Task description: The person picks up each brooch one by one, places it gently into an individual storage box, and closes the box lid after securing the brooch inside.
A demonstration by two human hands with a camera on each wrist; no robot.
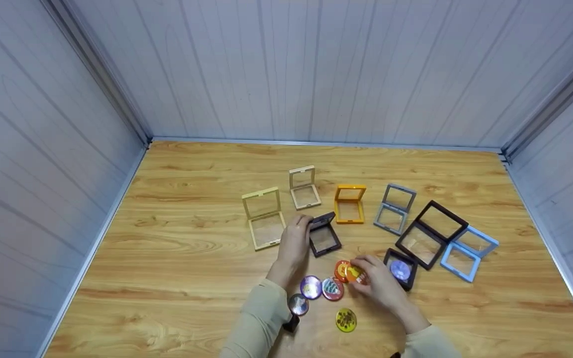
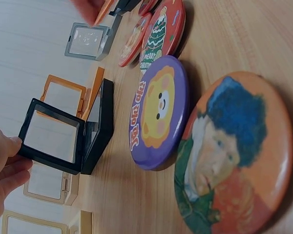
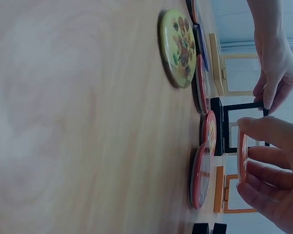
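Pinching a small black frame (image 1: 322,227) by the edge of its raised lid (image 1: 322,220) with left hand (image 1: 295,242). Clamping an orange badge (image 1: 356,275) by its rim in right hand (image 1: 382,284), above the table (image 1: 177,223), near a red badge (image 1: 333,289) lying flat.

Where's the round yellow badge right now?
In the head view, the yellow badge lies flat on the table near the bottom, slightly right of centre; its nearest neighbour is the red Christmas-tree badge, a little higher in the picture.
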